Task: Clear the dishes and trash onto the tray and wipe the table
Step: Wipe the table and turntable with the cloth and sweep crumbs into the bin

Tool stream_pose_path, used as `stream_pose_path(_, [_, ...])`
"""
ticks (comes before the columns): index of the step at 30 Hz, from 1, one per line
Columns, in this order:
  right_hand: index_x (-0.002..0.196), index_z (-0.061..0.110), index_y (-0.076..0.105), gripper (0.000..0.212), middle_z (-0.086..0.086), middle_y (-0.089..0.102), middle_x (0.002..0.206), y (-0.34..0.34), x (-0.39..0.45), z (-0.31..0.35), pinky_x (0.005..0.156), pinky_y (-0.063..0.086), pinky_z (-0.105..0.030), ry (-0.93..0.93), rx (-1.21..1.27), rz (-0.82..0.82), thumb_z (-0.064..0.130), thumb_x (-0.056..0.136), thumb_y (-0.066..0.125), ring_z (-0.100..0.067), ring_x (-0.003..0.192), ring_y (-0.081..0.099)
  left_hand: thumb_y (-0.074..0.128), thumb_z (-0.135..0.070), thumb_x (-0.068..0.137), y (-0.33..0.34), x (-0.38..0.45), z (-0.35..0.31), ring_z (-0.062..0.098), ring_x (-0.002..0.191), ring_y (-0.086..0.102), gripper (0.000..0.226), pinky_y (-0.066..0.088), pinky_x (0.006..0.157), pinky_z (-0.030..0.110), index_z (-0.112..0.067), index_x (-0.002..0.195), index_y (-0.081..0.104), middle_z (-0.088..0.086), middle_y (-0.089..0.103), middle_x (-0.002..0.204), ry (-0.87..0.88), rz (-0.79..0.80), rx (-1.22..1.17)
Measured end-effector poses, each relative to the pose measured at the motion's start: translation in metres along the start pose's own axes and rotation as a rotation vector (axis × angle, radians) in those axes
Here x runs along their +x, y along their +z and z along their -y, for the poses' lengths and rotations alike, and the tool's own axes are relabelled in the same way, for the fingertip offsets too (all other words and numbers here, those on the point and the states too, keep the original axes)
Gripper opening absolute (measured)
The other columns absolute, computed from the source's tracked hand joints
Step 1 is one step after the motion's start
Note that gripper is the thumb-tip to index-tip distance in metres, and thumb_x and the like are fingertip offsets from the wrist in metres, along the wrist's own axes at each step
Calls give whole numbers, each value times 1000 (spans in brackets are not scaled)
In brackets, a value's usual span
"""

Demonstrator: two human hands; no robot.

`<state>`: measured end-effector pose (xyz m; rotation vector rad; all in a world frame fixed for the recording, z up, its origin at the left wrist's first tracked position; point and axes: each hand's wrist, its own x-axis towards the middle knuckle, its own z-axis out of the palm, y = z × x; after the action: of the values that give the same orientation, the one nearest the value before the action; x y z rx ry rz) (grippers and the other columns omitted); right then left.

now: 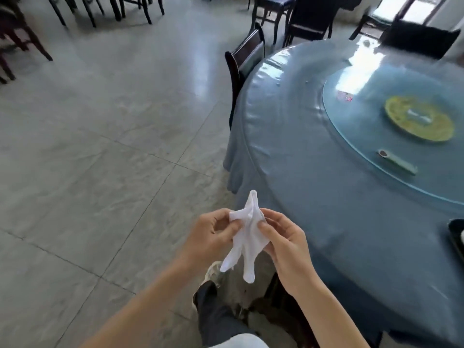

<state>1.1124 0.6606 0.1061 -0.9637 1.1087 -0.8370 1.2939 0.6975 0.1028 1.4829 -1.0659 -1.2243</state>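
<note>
**Item: white glove, held off the table**

We hold a white glove [244,237] at lower centre of the frame, our left hand [213,234] and right hand [283,243] close together, each pinching its cuff end. Its long axis runs up and down, fingers hanging toward the floor.

The table [326,197] lies to the right of the frame, our right hand the nearer. On its glass turntable [364,151]: a yellow disc [419,121] and a green bar-shaped object [398,162], possibly a lighter. A dark tray edge [455,237] shows at far right, we think.
</note>
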Motion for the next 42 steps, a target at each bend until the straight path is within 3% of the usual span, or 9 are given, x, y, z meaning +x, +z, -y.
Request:
stream_pose_path(4, [120,14,74,21,-8,78,112,11,57,15,97,58,-57,-21,-6,-157,10,102,63,-30,107,74,81,-25,86,1,76,-16,16,96,75,23,59,86,38,-21,108,75,-1,78,100,6,160,22])
stream_pose_path(7, [121,16,75,23,-6,78,113,11,93,39,96,59,-53,-16,-10,-194,9,103,62,-28,108,74,78,-23,89,-3,136,-26,22,89,75,14,59,79,41,-15,101,77,6,78,93,19,162,-18])
stream_pose_path(13, [112,15,78,19,-5,79,109,-21,140,86,90,60,-39,-52,-19,-343,6,98,67,-20,103,74,70,-20,94,-8,229,-48,13,73,62,20,49,66,23,-1,90,71,9,68,76,53,306,-70])
stream_pose_path(18, [105,17,79,17,2,80,101,-69,181,98,91,57,-41,-30,-34,-678,8,91,77,-12,93,72,71,-48,83,-10,314,-57,20,74,56,46,41,69,35,-2,88,67,8,62,78,1,462,-3])
stream_pose_path(21, [105,17,78,18,3,80,98,-91,206,99,88,56,-36,-20,-84,-743,7,90,79,-8,90,72,70,-54,80,-1,357,-60,23,72,55,57,40,68,40,2,89,63,12,62,78,-34,608,17])
stream_pose_path(26, [103,25,75,18,7,76,104,-103,248,97,81,54,-14,19,-247,-911,13,92,78,-12,98,71,74,-36,91,24,400,-73,24,83,69,30,57,75,47,-7,98,74,23,72,92,-133,722,-34])
stream_pose_path(29, [113,31,70,25,12,61,117,-85,258,100,88,53,-19,1,-443,-1075,20,92,77,0,104,62,70,-22,94,45,409,-86,22,85,72,19,61,74,40,-7,103,76,18,76,96,-156,771,-40])
stream_pose_path(34, [121,29,67,32,11,72,119,-37,263,117,85,56,-18,-104,-197,-725,34,92,79,-3,110,68,67,-23,95,77,407,-106,24,90,73,21,61,81,37,-8,103,80,15,78,98,-206,806,-85])
stream_pose_path(42, [103,27,75,9,11,78,93,-96,271,135,78,61,-35,-138,-311,-718,20,98,70,-11,87,74,53,-22,100,91,408,-111,30,110,71,31,58,92,43,-6,115,75,19,73,117,-214,838,-194])
